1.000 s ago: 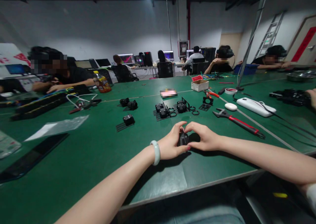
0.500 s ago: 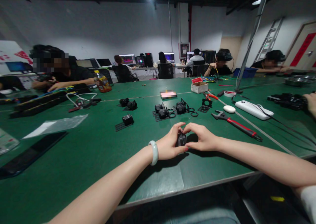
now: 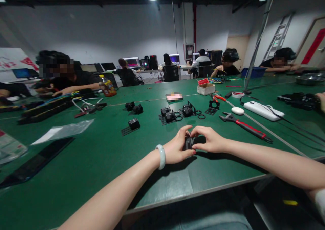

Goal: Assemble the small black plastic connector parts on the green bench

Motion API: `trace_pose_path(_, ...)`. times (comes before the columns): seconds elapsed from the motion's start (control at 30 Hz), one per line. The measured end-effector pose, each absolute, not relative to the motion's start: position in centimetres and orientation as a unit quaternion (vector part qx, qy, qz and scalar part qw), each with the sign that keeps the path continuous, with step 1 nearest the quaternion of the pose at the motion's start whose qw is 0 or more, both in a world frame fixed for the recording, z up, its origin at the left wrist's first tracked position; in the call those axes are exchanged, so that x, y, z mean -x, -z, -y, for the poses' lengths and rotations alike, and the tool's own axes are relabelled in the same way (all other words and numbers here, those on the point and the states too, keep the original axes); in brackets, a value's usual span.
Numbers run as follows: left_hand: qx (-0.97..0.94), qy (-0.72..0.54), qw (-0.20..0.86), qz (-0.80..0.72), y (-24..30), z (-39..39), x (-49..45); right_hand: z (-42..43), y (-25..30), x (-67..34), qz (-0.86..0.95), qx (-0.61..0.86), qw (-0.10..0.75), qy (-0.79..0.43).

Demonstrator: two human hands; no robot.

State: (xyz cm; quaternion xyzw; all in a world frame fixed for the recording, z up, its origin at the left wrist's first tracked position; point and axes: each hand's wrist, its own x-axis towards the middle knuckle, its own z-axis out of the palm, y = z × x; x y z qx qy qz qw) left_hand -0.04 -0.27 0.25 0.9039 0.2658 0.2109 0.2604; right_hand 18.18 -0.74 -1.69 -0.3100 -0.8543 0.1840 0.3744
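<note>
Head view: the left hand [image 3: 175, 149] grips a black part [image 3: 188, 143]; the right hand [image 3: 210, 139] pinches it opposite. The step looks like two-handed adjusting; the next move calls for a steady left hold.

A pale green bangle [image 3: 160, 157] goes with a white sleeve [image 3: 321, 200] and bluish trousers [image 3: 210, 220]

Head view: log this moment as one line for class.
left hand: holds black part | right hand: on same part | wrench: on green table
</note>
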Motion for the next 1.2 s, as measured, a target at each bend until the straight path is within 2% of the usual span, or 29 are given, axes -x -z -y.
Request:
trace_pose_path(0.77,-0.899,-0.226,0.269,-0.260,0.01,0.15,0.08,0.70,1.96,-18.04,0.850,0.331,0.367,-0.182)
trace_pose_path(1.2,-0.898,-0.228,0.272,-0.260,0.04,0.09,0.20,1.15,1.28,-18.32,0.869,0.279,0.381,-0.147)
